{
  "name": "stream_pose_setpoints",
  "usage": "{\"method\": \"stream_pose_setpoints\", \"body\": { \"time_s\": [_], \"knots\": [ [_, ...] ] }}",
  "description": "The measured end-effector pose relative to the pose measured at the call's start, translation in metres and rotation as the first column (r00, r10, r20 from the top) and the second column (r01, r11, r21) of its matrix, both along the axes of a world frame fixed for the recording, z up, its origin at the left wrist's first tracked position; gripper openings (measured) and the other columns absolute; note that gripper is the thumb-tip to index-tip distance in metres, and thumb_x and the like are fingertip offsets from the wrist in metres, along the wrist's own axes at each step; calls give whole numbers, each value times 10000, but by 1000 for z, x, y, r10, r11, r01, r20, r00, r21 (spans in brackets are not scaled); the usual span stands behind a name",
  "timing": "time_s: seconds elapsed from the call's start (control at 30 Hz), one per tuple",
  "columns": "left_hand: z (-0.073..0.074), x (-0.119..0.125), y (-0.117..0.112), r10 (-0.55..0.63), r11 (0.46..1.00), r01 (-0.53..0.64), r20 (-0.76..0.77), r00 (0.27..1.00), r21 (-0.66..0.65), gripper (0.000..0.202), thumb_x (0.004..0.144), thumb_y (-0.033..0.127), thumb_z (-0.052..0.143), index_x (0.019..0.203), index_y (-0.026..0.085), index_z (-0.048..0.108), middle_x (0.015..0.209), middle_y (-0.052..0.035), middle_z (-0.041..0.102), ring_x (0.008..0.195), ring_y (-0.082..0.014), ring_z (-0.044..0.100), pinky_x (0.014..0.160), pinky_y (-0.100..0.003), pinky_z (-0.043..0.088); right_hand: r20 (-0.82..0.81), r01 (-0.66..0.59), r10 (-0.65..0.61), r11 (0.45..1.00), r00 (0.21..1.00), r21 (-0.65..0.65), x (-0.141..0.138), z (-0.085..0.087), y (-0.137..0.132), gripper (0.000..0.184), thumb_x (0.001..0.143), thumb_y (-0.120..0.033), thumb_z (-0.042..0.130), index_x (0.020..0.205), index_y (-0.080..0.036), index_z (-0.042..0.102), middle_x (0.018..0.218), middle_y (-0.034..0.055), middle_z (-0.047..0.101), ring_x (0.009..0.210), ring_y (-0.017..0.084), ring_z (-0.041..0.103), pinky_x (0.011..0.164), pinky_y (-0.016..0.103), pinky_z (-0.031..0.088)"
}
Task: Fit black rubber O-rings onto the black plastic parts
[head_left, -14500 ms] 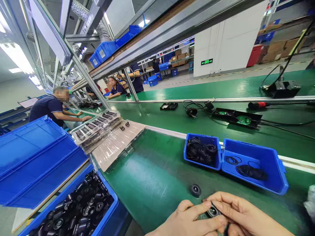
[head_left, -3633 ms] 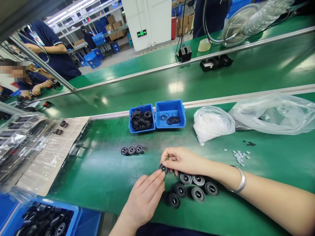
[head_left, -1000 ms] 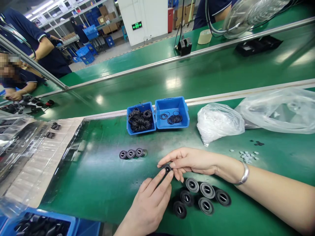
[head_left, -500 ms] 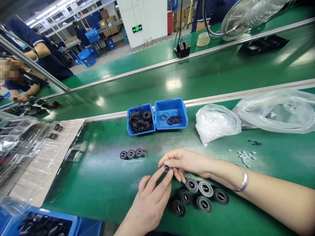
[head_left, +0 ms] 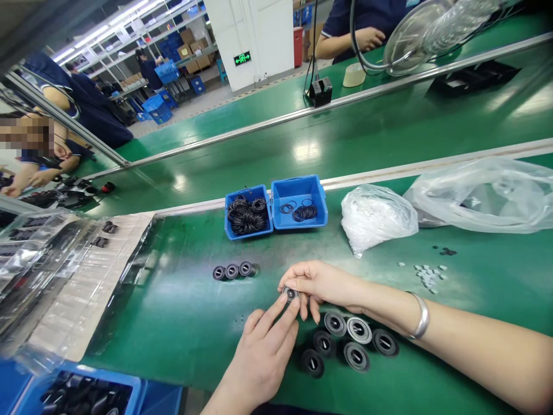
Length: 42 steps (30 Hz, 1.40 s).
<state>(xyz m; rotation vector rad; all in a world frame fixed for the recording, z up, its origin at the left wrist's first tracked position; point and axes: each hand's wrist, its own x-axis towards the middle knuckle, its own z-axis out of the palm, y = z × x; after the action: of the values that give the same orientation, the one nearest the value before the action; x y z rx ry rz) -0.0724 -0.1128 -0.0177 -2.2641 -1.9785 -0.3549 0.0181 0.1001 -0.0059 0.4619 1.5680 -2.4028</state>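
My right hand [head_left: 322, 283] pinches a small round black part [head_left: 290, 294] just above the green mat. My left hand [head_left: 263, 349] reaches up from below, its fingertips pressed against the same part. Several larger black round discs [head_left: 345, 340] lie on the mat under my right wrist. Three small black parts [head_left: 233, 270] stand in a row to the left. Behind them sit two joined blue bins: the left bin [head_left: 247, 208] is full of black rubber rings, the right bin [head_left: 299, 202] holds a few.
A white bag [head_left: 375, 216] and a clear plastic bag [head_left: 484, 196] lie to the right, with tiny white bits [head_left: 425, 274] in front. Clear trays [head_left: 64, 265] are stacked at left. A blue crate of black parts [head_left: 82, 395] sits bottom left. Other people work across the belt.
Both hands stay on the small black part, with only slight shifts of the fingers. The view has drifted a little.
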Motion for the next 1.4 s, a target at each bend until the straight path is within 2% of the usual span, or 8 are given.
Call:
{"method": "stream_pose_setpoints", "body": {
  "time_s": [0.17,0.4,0.53,0.73,0.87,1.03,1.17,1.4],
  "knots": [
    [2,3,3,36,999,-36,-3,999,19,374,905,96,424,1205,161,637,1464,-59,506,1392,-213,370,1005,-334,285,-34,-8,5,998,999,-68,1,-1,3,433,863,-520,630,1006,-113,590,689,41,667,556,138,662,408,179,496],
    [8,2,3,0,999,-1,27,1000,54,402,883,33,368,1168,102,643,1428,-125,537,1414,-243,345,996,-363,301,-13,-9,9,997,1000,-74,0,-6,1,435,796,-497,715,966,-115,595,720,40,664,496,118,636,356,159,456],
    [5,2,3,21,999,-23,31,999,42,393,881,56,387,1165,120,651,1420,-112,548,1402,-254,362,985,-376,293,-19,31,-33,996,999,-82,1,-4,2,430,852,-515,647,990,-112,597,700,50,667,568,142,667,404,180,506],
    [5,2,6,20,999,-21,17,1000,26,370,902,95,412,1194,134,636,1452,-86,516,1392,-222,375,990,-351,294,-29,16,-16,1000,999,-10,0,-2,0,425,818,-506,678,973,-122,585,648,29,652,536,148,658,357,170,476],
    [10,1,5,-28,997,27,15,999,72,389,890,39,364,1156,88,644,1420,-140,542,1398,-245,378,992,-364,313,-17,29,-28,999,999,25,-2,-4,-3,403,809,-500,680,946,-134,581,667,19,642,515,139,653,334,159,472],
    [7,0,4,-11,994,7,40,999,105,404,865,7,357,1148,56,642,1375,-184,574,1396,-267,387,1021,-386,308,-41,47,-50,997,998,-56,1,-6,0,421,876,-533,600,986,-126,584,720,36,641,588,151,680,400,187,526],
    [3,0,4,-5,997,3,22,1000,74,432,863,15,365,1211,65,616,1415,-155,543,1408,-256,364,1024,-376,297,-46,15,-20,996,999,-92,2,-5,2,421,834,-483,680,1019,-120,576,745,40,647,613,154,681,419,194,535],
    [0,2,2,61,998,-60,-16,998,35,403,878,82,419,1232,115,609,1486,-93,470,1411,-238,349,1012,-361,289,-58,56,-56,998,997,2,0,-4,-2,433,814,-484,695,1013,-127,552,698,18,617,622,167,671,373,187,522]
  ]
}}
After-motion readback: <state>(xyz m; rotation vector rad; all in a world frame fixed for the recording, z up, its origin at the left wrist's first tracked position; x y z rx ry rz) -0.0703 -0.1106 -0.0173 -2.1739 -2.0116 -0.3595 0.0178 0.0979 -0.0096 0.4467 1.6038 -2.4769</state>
